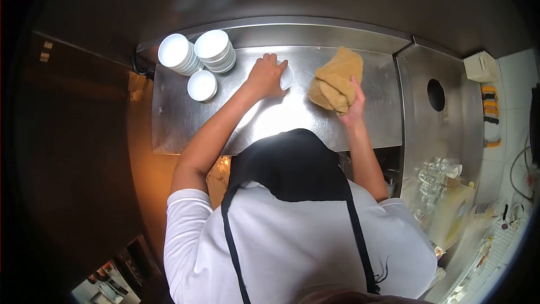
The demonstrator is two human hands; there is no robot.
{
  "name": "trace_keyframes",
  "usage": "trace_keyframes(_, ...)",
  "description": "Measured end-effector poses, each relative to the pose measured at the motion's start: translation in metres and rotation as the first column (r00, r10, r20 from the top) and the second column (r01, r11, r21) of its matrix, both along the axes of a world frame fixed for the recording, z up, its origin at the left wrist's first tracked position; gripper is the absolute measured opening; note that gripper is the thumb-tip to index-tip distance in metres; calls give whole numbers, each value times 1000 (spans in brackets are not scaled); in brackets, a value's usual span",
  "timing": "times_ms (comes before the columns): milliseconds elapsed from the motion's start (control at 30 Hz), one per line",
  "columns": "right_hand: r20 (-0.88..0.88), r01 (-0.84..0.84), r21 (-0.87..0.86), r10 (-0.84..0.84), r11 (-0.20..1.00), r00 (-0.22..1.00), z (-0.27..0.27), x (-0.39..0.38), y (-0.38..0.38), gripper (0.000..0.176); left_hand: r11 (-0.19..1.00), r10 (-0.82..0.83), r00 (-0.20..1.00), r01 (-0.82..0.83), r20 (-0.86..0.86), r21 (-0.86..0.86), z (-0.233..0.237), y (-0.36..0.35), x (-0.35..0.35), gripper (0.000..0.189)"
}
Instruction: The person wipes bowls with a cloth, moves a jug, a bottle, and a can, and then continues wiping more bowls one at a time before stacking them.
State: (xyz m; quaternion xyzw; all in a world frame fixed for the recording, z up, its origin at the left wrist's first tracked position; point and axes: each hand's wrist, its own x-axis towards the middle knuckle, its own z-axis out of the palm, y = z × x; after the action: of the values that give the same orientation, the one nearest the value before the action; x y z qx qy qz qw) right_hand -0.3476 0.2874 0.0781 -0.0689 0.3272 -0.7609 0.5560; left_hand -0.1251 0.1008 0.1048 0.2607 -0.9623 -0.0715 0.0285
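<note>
On the steel counter (174, 124), my left hand (265, 77) has its fingers around a small white bowl (287, 77), which the hand partly covers. My right hand (354, 104) holds a folded tan cloth (340, 79) raised on the right side of the counter. Two tall stacks of white bowls, one at the far left (175, 52) and one beside it (214, 46), stand near the back edge. A shorter stack of small white bowls (202, 85) sits in front of them.
A steel ledge (270, 22) runs along the back. To the right, a steel surface with a round hole (436, 95) adjoins the counter, with several clear glasses (433, 177) nearer me. A white box (481, 66) and yellow-handled items (490, 104) are by the tiled wall.
</note>
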Motion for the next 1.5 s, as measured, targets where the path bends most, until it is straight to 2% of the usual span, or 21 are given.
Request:
trace_keyframes(400,20,-25,63,24,998,1000,-12,21,9,51,994,103,990,-99,-96,44,12,3,3,94)
trace_keyframes(467,33,-7,64,5,998,999,-8,25,4,53,992,129,966,-122,-225,41,18,0,6,91)
trace_keyframes(567,-214,63,102,-40,993,976,4,30,8,53,947,309,865,-241,-396,211,29,-1,12,86)
trace_keyframes(600,-394,16,46,3,999,919,16,35,9,52,913,391,810,-280,-437,297,31,-2,14,84)
trace_keyframes(667,-709,-99,-34,46,994,703,50,50,7,53,769,536,691,-164,-484,618,20,-3,16,78)
trace_keyframes(700,-912,-84,-150,-105,985,398,60,57,-1,53,662,612,631,-77,-478,746,9,-2,17,75)
trace_keyframes(733,-966,-113,-259,-257,959,36,71,66,-12,53,665,609,579,0,-542,747,-4,6,13,67)
trace_keyframes(767,-946,-93,-314,-320,945,-61,91,83,-28,55,774,462,618,69,-636,629,-2,19,9,68)
trace_keyframes(800,-925,-75,-363,-369,929,-87,98,90,-36,55,484,671,358,451,-649,749,8,43,3,64)
trace_keyframes(833,-902,-60,-411,-416,909,-113,103,94,-42,56,176,868,152,797,-473,578,16,61,1,59)
trace_keyframes(900,-940,-119,-341,-339,932,38,111,89,-57,49,646,605,239,409,-759,644,11,58,17,57)
trace_keyframes(933,-951,-154,-302,-287,941,114,112,86,-62,46,765,506,311,268,-804,585,10,61,24,57)
trace_keyframes(1000,-749,-293,-108,116,950,652,106,74,-77,41,896,374,419,66,-827,439,38,70,34,60)
trace_keyframes(1033,-500,-394,-45,321,918,804,104,68,-84,39,923,335,458,14,-823,383,61,75,35,63)
trace_keyframes(1067,-397,-408,70,401,910,826,114,65,-88,45,977,211,547,-86,-810,196,71,78,35,73)
trace_keyframes(1100,-211,-487,-83,462,870,861,107,67,-94,49,989,147,553,-92,-820,115,73,83,31,85)
trace_keyframes(1167,145,-517,-405,611,754,778,68,77,-107,56,990,66,580,-139,-812,-19,85,92,28,87)
trace_keyframes(1200,161,-463,-390,554,796,817,37,87,-104,60,981,11,587,-161,-809,-104,78,89,29,93)
trace_keyframes(1300,179,-436,-220,476,873,861,47,114,-80,57,950,55,587,-281,-807,-139,77,80,40,95)
trace_keyframes(1433,-111,-373,-99,363,922,925,51,118,-52,55,933,112,676,-325,-729,-158,61,65,80,92)
trace_keyframes(1500,-162,-346,-56,334,936,929,52,100,-43,55,917,202,715,-379,-670,-127,54,65,107,92)
